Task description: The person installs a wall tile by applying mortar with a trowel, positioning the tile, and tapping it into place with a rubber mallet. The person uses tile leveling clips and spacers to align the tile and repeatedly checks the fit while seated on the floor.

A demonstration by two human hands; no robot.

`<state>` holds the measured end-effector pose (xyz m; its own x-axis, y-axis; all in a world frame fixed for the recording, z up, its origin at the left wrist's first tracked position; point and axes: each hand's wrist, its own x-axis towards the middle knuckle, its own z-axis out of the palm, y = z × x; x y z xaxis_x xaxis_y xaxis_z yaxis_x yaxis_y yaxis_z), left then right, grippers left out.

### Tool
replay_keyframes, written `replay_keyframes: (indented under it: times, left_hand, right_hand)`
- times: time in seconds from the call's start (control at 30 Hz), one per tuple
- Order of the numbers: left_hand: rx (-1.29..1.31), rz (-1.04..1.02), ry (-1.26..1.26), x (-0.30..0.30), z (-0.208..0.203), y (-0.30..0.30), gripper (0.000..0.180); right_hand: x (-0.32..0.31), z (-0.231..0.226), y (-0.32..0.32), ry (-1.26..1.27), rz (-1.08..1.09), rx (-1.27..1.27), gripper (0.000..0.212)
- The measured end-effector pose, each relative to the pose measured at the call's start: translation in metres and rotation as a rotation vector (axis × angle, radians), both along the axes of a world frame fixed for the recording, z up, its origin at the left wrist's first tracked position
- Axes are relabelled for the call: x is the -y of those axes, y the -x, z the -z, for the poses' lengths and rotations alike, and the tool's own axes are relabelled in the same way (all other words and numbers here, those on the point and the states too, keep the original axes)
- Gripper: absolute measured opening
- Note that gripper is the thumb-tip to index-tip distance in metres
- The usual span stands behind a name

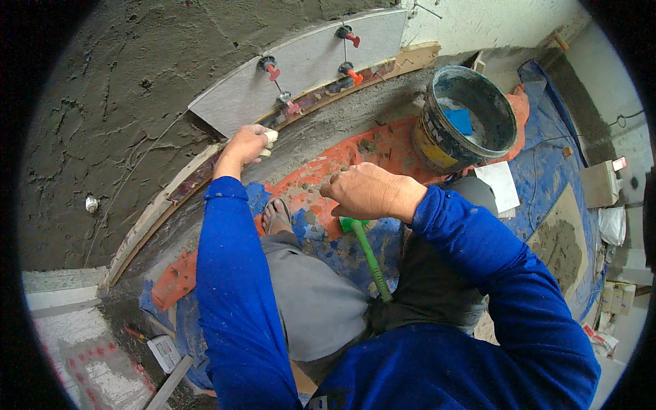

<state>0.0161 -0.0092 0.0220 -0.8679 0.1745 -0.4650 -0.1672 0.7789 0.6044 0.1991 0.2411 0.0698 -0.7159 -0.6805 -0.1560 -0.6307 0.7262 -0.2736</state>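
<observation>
At the lower left corner of the grey tiles (307, 58), my left hand (242, 149) is closed on a small cream-coloured piece (270, 137), its kind unclear. That hand is beside the wooden strip (195, 167) under the tiles. Red-handled tile levelling clips (272, 68) stand on the tile joints and along the lower edge. My right hand (376, 195) is curled in front of my body, above the orange sheet; its fingertips are mostly hidden, so whatever it may hold cannot be made out. Below it, a green-handled tool (372, 263) lies between my legs, with a green head.
Wet grey mortar (130, 89) covers the wall at left. A dark bucket (471, 113) holds cloudy water and a blue block (459, 121). Blue and orange sheets (321, 171) lie underfoot. Farther right are a white sheet of card (499, 184) and a mortar-smeared board (564, 239).
</observation>
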Motion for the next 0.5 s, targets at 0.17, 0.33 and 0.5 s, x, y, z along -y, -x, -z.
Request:
replay_keyframes:
  times: [0.17, 0.33, 0.5]
  left_hand:
    - [0.004, 0.018, 0.004, 0.0002, -0.0020, -0.0011, 0.036]
    - [0.007, 0.013, 0.012, -0.0032, -0.0059, -0.0031, 0.036]
    - [0.000, 0.010, 0.010, -0.0044, -0.0055, -0.0037, 0.037]
  right_hand:
    - [-0.0008, -0.0026, 0.0013, 0.009, 0.002, -0.008, 0.036]
    - [-0.0044, -0.0023, 0.0025, 0.053, 0.008, -0.033, 0.036]
    - [-0.0037, -0.0015, 0.0028, 0.032, 0.003, -0.031, 0.036]
